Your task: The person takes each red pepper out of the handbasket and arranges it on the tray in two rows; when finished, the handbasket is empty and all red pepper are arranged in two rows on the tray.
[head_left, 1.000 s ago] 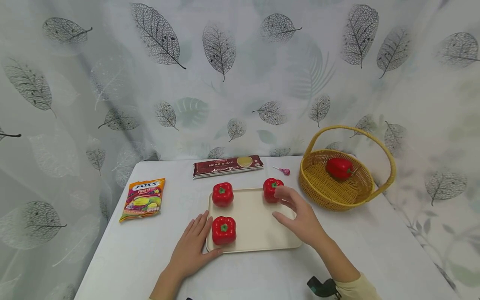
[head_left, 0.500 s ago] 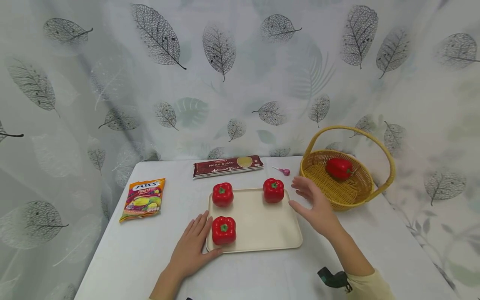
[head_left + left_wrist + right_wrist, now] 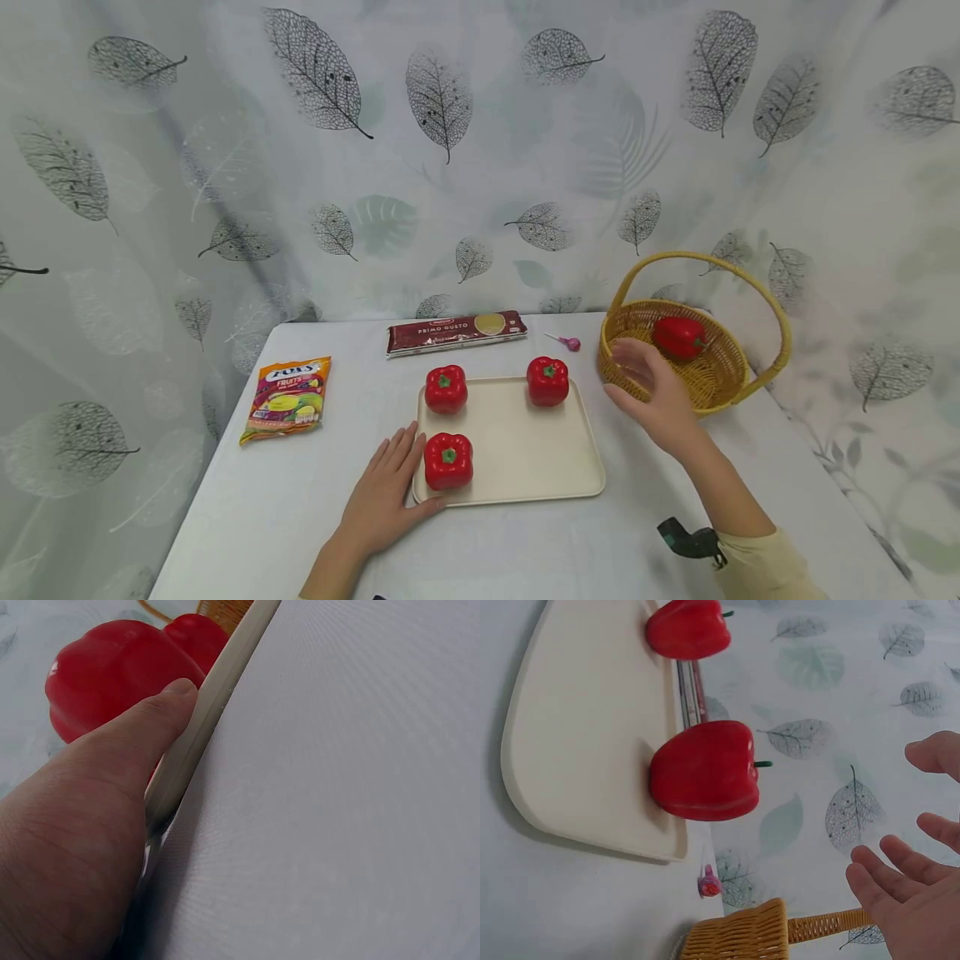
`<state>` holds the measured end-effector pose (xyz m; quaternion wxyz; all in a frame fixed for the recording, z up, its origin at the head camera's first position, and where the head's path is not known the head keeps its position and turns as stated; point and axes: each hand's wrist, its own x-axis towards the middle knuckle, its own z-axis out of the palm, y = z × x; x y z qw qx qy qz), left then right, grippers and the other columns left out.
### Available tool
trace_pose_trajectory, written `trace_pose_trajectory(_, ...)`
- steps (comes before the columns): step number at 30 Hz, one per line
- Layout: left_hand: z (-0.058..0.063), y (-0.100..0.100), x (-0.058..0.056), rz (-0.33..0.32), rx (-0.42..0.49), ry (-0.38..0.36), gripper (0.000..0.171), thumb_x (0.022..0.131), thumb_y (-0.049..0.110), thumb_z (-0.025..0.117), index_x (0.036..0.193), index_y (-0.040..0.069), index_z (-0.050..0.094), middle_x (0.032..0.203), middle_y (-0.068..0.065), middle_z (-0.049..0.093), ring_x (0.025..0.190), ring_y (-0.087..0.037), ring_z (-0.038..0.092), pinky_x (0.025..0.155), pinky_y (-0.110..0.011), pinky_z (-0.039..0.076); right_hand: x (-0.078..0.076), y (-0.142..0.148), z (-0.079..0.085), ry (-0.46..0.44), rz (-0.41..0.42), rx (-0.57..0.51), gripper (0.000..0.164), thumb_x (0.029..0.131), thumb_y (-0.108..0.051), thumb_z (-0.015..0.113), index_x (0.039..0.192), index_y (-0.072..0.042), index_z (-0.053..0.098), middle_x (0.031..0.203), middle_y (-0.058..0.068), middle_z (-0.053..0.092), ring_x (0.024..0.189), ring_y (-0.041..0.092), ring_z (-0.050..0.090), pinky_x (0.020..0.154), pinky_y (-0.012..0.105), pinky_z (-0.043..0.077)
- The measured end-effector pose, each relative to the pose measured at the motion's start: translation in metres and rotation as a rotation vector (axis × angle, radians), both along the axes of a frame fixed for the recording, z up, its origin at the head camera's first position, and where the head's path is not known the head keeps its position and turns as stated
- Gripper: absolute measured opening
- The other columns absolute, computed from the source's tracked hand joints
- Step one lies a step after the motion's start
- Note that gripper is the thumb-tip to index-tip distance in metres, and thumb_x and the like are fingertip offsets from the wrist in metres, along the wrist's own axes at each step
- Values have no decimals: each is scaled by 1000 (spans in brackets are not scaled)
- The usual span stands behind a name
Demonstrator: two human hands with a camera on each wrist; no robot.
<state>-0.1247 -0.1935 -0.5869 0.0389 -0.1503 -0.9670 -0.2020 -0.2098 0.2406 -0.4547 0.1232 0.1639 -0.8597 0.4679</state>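
My left hand (image 3: 384, 498) lies flat at the left edge of a cream tray (image 3: 532, 450), its fingers straight. In the left wrist view the thumb (image 3: 150, 724) touches the tray's rim. Three red bell peppers stand on the tray: a front-left pepper (image 3: 447, 461), a back-left pepper (image 3: 446, 389) and a back-right pepper (image 3: 547, 381). My right hand (image 3: 660, 400) is in the air with nothing in it, fingers spread and slightly bent. It overlaps the near-left side of a yellow wicker basket (image 3: 720, 385), where another red bell pepper (image 3: 678, 335) lies on its side.
A brown Primo Gusto packet (image 3: 456, 332) lies behind the tray, with a pink lollipop (image 3: 572, 342) to its right. An orange Fox's candy bag (image 3: 287, 398) is at the left. A leaf-print curtain (image 3: 480, 167) hangs behind the white table (image 3: 300, 492).
My right hand has moved right, from beside the back-right bell pepper to the basket's near side. The left hand, tray and peppers have stayed put.
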Motion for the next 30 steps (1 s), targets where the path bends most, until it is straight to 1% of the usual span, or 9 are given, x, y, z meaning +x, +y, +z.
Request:
trace_pose_trajectory(3, 1, 0, 0, -1, 7, -2, 114, 85, 81, 71, 172, 18, 34, 178, -5, 27, 164, -28, 21, 131, -54, 20, -3, 6, 2, 4, -28, 12, 63, 96, -7, 83, 152, -7, 52, 147, 15, 61, 138, 36, 59, 111, 22, 48)
trace_pose_trajectory(6, 1, 0, 0, 0, 6, -4, 114, 85, 81, 71, 172, 18, 34, 178, -5, 27, 164, -28, 21, 131, -54, 20, -6, 13, 3, 17, -54, 23, 64, 96, -8, 84, 152, -8, 52, 147, 14, 62, 138, 36, 59, 109, 19, 47)
trace_pose_trajectory(13, 0, 1, -1, 2, 7, 12, 113, 85, 80, 71, 172, 18, 35, 178, -5, 29, 164, -28, 23, 131, -55, 23, -15, 27, 3, 47, -77, 12, 66, 96, -4, 84, 153, -6, 52, 143, 13, 63, 133, 35, 62, 108, 16, 48)
trace_pose_trajectory(15, -1, 1, 0, 3, 10, 21, 113, 85, 80, 72, 172, 17, 36, 177, -5, 30, 164, -28, 24, 130, -56, 24, -18, 31, 2, 49, -82, 20, 66, 96, -5, 83, 154, -5, 52, 144, 14, 62, 131, 37, 62, 108, 15, 47)
trace_pose_trajectory(18, -1, 2, 0, 6, 11, 31, 113, 84, 79, 73, 171, 17, 37, 177, -6, 31, 163, -29, 26, 129, -57, 27, -23, 37, 2, 42, -81, 16, 66, 97, -4, 83, 155, -4, 51, 145, 16, 61, 132, 38, 61, 108, 13, 46)
trace_pose_trajectory(22, -1, 1, 0, 7, 11, 27, 113, 84, 80, 73, 171, 17, 37, 177, -6, 31, 163, -28, 26, 130, -57, 26, -28, 44, 3, 19, -91, 16, 66, 98, -7, 82, 156, -3, 49, 147, 16, 59, 135, 39, 59, 108, 11, 44)
trace_pose_trajectory(25, -1, 1, -1, 9, 9, 0, 114, 84, 80, 72, 172, 18, 34, 178, -4, 28, 164, -27, 22, 131, -55, 23, -32, 49, 5, 2, -105, 18, 66, 99, -8, 81, 155, -1, 48, 148, 18, 57, 137, 41, 57, 110, 13, 44)
trace_pose_trajectory(28, 0, 1, -1, 10, 2, -27, 116, 84, 80, 72, 173, 20, 31, 179, -3, 25, 165, -25, 19, 132, -53, 20, -36, 55, 6, -16, -125, 27, 65, 101, -11, 80, 156, 0, 47, 149, 20, 57, 137, 42, 57, 112, 19, 47)
trace_pose_trajectory(30, 0, 0, -1, 9, -3, -43, 116, 84, 81, 72, 174, 21, 29, 180, -2, 23, 165, -24, 17, 132, -52, 18, -37, 59, 6, -32, -150, 49, 66, 102, -16, 80, 157, -2, 46, 150, 21, 57, 138, 43, 56, 114, 26, 48)
